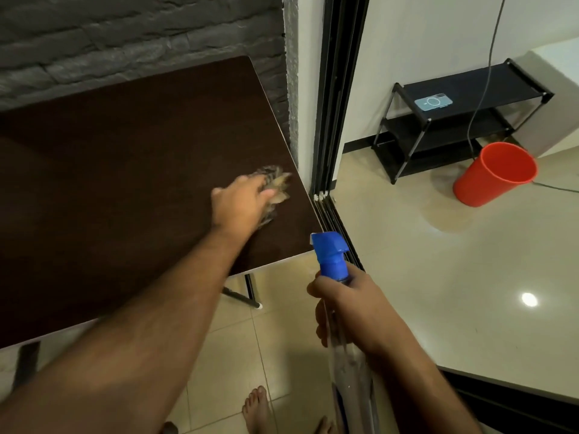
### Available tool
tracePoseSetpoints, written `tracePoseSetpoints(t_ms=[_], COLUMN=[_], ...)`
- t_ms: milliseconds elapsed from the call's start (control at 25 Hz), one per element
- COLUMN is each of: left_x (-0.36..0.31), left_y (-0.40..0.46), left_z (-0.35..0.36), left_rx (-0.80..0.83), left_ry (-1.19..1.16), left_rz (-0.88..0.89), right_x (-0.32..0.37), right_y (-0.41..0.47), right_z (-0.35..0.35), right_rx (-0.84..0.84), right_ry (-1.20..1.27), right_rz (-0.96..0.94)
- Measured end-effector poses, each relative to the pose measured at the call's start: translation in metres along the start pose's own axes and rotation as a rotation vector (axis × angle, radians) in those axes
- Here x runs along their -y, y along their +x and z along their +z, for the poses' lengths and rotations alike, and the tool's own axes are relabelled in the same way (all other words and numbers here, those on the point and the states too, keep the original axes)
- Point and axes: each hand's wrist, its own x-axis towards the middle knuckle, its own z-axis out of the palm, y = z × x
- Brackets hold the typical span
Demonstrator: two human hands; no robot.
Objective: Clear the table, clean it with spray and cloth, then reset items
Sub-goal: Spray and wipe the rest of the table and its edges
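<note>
A dark brown table fills the left half of the view, its top bare. My left hand presses a crumpled, striped cloth onto the table near its right edge; the cloth is blurred. My right hand grips the neck of a clear spray bottle with a blue trigger head, held upright off the table's front right corner, over the floor.
A grey brick wall runs behind the table. Black sliding door tracks stand right of it. Beyond are a black shelf rack holding a phone, a red bucket and a hanging cable. My bare feet stand on tiles.
</note>
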Motion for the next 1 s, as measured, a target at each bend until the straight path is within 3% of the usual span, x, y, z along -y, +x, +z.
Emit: tracePoseSetpoints(t_ms=[160, 320, 440, 600, 840, 1000], left_x=[-0.069, -0.035, 0.019, 0.085, 0.117, 0.197], left_y=[-0.039, -0.079, -0.107, -0.118, -0.112, -0.101], left_z=[0.017, 0.001, -0.015, -0.026, -0.024, -0.044], left_rx=[0.109, 0.166, 0.222, 0.131, 0.054, 0.025], left_ry=[-0.078, -0.030, -0.043, 0.032, -0.049, -0.013], left_rz=[0.289, 0.388, 0.353, 0.222, 0.117, -0.044], right_x=[0.005, 0.007, 0.007, 0.013, 0.036, 0.054], right_y=[0.000, -0.004, -0.004, 0.008, 0.032, 0.048], right_z=[0.007, 0.009, 0.017, 0.046, 0.116, 0.166], right_rx=[-0.008, 0.023, 0.056, 0.104, 0.167, 0.189], right_ry=[0.004, 0.007, 0.001, -0.026, -0.127, -0.197], right_rz=[-0.001, -0.011, -0.001, -0.012, -0.089, -0.102])
